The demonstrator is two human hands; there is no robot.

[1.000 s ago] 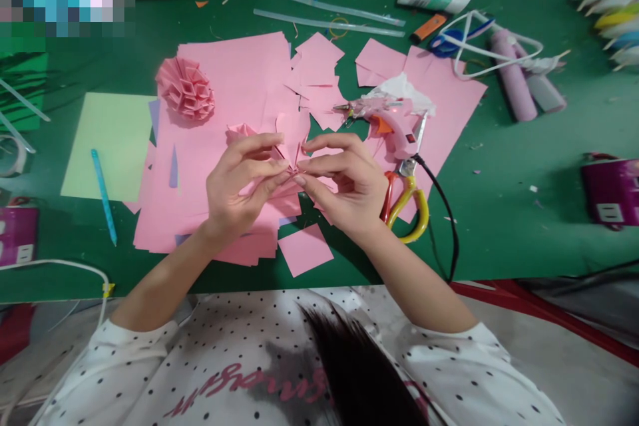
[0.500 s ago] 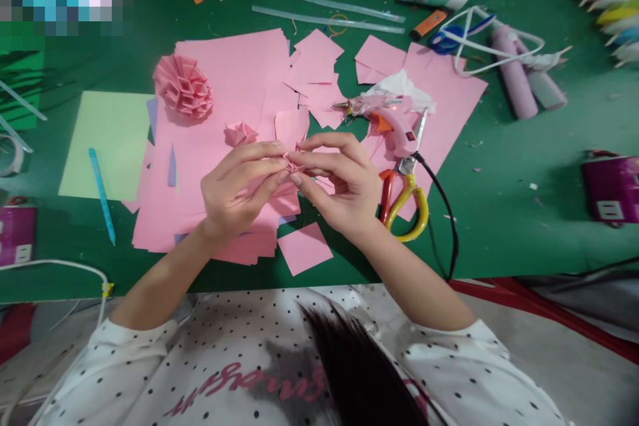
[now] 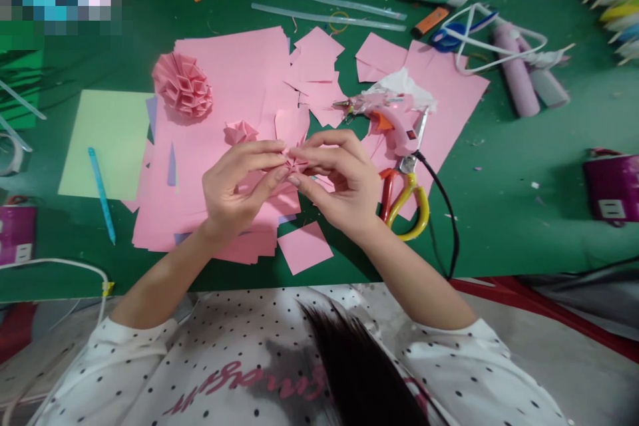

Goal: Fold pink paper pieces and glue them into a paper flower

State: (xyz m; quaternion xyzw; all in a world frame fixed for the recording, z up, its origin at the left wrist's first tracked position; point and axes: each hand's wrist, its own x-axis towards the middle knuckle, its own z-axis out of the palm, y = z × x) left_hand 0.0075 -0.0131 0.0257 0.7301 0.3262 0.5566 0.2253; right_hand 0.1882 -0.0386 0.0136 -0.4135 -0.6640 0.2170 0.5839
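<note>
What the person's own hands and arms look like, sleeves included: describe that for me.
Both the left hand and the right hand are bare, with slender fingers and no gloves, rings, bracelets or watch in sight. The left sleeve and right sleeve are white with small dark dots, loose, and end around the elbows, leaving the forearms uncovered.

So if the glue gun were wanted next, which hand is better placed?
Right, I'd say: the right hand is nearer the glue gun; the left hand is farther across. Both pinch the folded pink paper, so the right would have to let go.
</note>
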